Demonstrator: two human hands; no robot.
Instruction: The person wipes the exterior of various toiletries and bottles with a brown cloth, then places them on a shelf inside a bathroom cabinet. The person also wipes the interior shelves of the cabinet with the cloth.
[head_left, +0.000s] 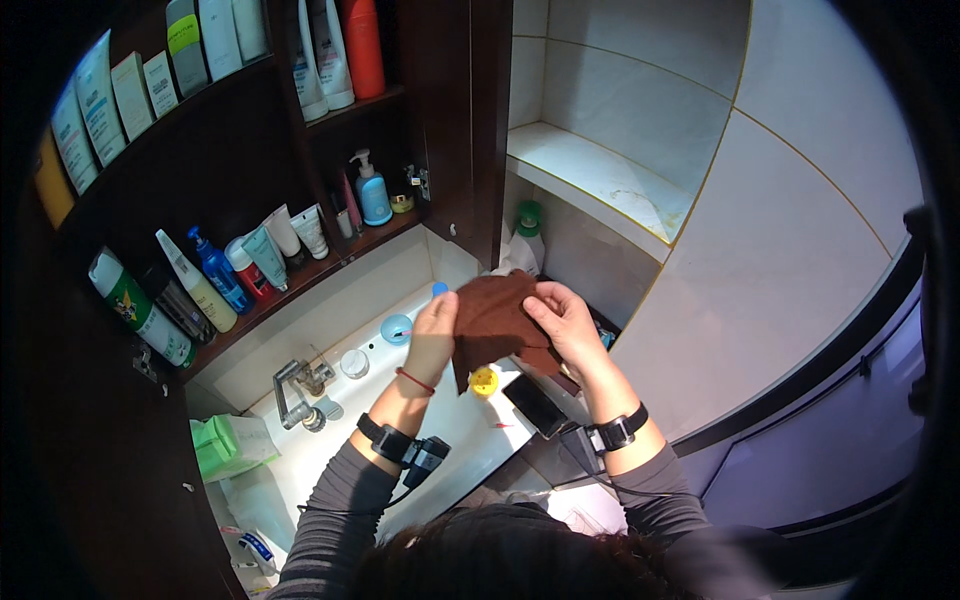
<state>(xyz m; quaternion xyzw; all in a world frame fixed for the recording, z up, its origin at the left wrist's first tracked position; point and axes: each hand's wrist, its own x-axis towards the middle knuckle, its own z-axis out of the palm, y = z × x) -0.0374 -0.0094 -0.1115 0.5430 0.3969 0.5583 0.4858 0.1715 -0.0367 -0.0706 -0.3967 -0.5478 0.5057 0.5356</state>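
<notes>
A brown cloth (495, 319) is stretched between my two hands above the right end of the washbasin counter. My left hand (435, 326) grips its left edge, and my right hand (562, 319) pinches its upper right side. The cloth's lower edge hangs loose. Just below it sit a yellow round container (484, 382) and a black smartphone (534, 405) on the counter. Beyond my left hand a blue cap (440, 288) shows, its lower part hidden. A light-blue cup (396, 329) stands left of that hand.
An open dark wooden cabinet (300, 270) holds bottles and tubes at the left. A metal faucet (300, 390) rises over the white basin (360, 442). A green-and-white package (232, 448) stands left. A green-topped white bottle (529, 236) sits below a tiled ledge (600, 180).
</notes>
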